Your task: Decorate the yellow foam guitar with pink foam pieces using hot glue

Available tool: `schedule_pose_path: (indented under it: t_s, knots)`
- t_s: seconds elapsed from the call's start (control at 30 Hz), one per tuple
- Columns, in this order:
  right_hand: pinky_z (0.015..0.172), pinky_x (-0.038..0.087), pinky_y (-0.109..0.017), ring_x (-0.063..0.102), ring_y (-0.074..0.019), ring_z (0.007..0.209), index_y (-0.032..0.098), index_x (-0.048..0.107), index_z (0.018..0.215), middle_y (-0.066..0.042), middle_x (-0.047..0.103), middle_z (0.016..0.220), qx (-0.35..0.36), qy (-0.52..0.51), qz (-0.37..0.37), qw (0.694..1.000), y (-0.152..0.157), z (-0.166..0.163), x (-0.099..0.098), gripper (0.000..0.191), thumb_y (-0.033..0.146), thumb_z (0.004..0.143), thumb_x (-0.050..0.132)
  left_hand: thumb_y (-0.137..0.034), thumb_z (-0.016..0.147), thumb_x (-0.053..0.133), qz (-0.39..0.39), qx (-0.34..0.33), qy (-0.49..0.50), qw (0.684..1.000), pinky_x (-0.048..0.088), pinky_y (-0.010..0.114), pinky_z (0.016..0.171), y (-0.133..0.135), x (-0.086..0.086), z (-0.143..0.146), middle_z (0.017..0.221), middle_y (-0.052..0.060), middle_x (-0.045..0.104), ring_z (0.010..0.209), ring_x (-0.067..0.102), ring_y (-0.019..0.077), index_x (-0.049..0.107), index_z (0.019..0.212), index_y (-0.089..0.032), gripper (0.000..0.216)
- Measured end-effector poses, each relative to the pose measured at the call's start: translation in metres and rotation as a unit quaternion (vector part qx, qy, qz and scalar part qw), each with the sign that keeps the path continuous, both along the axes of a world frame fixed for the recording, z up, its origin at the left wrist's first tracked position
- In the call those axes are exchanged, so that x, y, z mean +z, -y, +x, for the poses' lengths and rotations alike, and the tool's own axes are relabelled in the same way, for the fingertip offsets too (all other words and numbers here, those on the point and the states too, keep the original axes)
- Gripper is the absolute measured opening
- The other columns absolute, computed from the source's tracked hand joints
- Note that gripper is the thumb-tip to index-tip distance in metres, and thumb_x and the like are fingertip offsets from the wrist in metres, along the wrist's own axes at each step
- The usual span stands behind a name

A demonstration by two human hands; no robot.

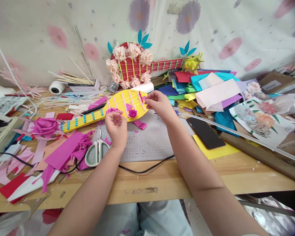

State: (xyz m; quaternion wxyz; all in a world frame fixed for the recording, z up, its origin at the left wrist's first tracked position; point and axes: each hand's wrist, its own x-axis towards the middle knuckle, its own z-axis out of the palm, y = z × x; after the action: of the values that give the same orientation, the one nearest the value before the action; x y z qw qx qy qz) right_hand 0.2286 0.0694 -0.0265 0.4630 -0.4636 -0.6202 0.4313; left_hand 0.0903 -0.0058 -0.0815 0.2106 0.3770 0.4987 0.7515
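Observation:
A yellow paper guitar (118, 100) with pink strips on its body and blue bands on its neck lies across the grey cutting mat (149, 144). A small magenta paper flower (132, 113) sits on its body. My left hand (116, 127) is at the guitar's near edge with fingers curled in, beside another magenta paper piece (112, 110); what the fingers hold is hidden. At the body's right end, my right hand (159, 103) has thumb and fingertips pinched together, close to a bit of pink paper. What lies in that pinch is too small to name.
Green-handled scissors (97, 151) lie left of my left hand, near magenta paper (64, 150). A black phone (206, 132) rests on yellow paper at right. Behind stands a red guitar (130, 67) with pale roses. A black cable (145, 171) crosses the table's front.

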Motion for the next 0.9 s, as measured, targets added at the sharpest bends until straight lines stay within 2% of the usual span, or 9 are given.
schedule_pose_path:
  t_s: [0.07,0.17,0.23,0.3,0.4,0.63,0.9]
  knots:
    - [0.063,0.046,-0.029,0.055,-0.0135,0.065,0.020,0.050,0.073,0.000,0.058,0.070,0.027,0.094,0.005,0.995,-0.006,0.010,0.003,0.010,0.013,0.069,0.056,-0.014,0.068,0.064,-0.008,0.036,-0.164,0.986,0.049,0.031,0.085,-0.004,-0.001,-0.004,0.100,0.005,0.058,0.098,0.058,0.0177,0.045,0.086,-0.023,0.028]
    - [0.059,0.041,-0.028,0.054,-0.0145,0.064,0.020,0.052,0.074,-0.001,0.059,0.069,0.060,0.219,0.016,0.974,-0.009,0.014,-0.002,0.009,0.014,0.070,0.056,-0.013,0.062,0.069,-0.039,0.043,-0.357,0.932,0.036,0.045,0.105,-0.017,0.001,-0.003,0.114,0.011,0.053,0.118,0.048,0.0267,0.046,0.099,-0.022,0.044]
    - [0.058,0.038,-0.027,0.054,-0.0150,0.064,0.020,0.050,0.079,-0.001,0.060,0.070,0.079,0.267,0.020,0.960,-0.009,0.012,-0.006,0.010,0.017,0.073,0.058,-0.014,0.060,0.071,-0.056,0.026,-0.425,0.903,0.030,0.050,0.109,-0.028,0.003,0.000,0.124,0.014,0.049,0.126,0.041,0.0311,0.044,0.109,-0.020,0.056]
    - [0.058,0.037,-0.027,0.054,-0.0157,0.066,0.021,0.047,0.083,-0.001,0.061,0.072,0.092,0.288,0.020,0.953,-0.009,0.011,-0.007,0.015,0.020,0.075,0.059,-0.014,0.060,0.070,-0.068,0.005,-0.457,0.887,0.026,0.051,0.111,-0.039,0.005,0.002,0.131,0.016,0.044,0.130,0.037,0.0332,0.042,0.116,-0.019,0.063]
    - [0.059,0.036,-0.027,0.055,-0.0165,0.069,0.021,0.042,0.084,-0.001,0.062,0.075,0.102,0.313,0.018,0.944,-0.010,0.010,-0.006,0.020,0.021,0.076,0.061,-0.012,0.062,0.067,-0.075,-0.021,-0.457,0.886,0.026,0.051,0.111,-0.052,0.005,-0.002,0.132,0.017,0.044,0.131,0.037,0.0324,0.041,0.120,-0.018,0.064]
    - [0.059,0.033,-0.026,0.054,-0.0170,0.070,0.021,0.042,0.089,-0.001,0.060,0.076,0.147,0.348,0.036,0.925,-0.015,0.009,-0.011,0.017,0.015,0.078,0.054,-0.010,0.063,0.066,-0.095,-0.129,-0.327,0.931,0.040,0.046,0.105,-0.064,0.001,-0.023,0.127,0.010,0.053,0.119,0.052,0.0234,0.043,0.117,-0.025,0.062]
    - [0.059,0.032,-0.026,0.051,-0.0153,0.068,0.019,0.044,0.093,-0.001,0.058,0.079,0.170,0.340,0.065,0.923,-0.012,0.002,-0.015,0.019,0.012,0.076,0.051,-0.009,0.063,0.065,-0.112,-0.164,-0.309,0.930,0.044,0.043,0.101,-0.062,0.007,-0.026,0.116,0.008,0.059,0.109,0.057,0.0208,0.047,0.112,-0.024,0.055]
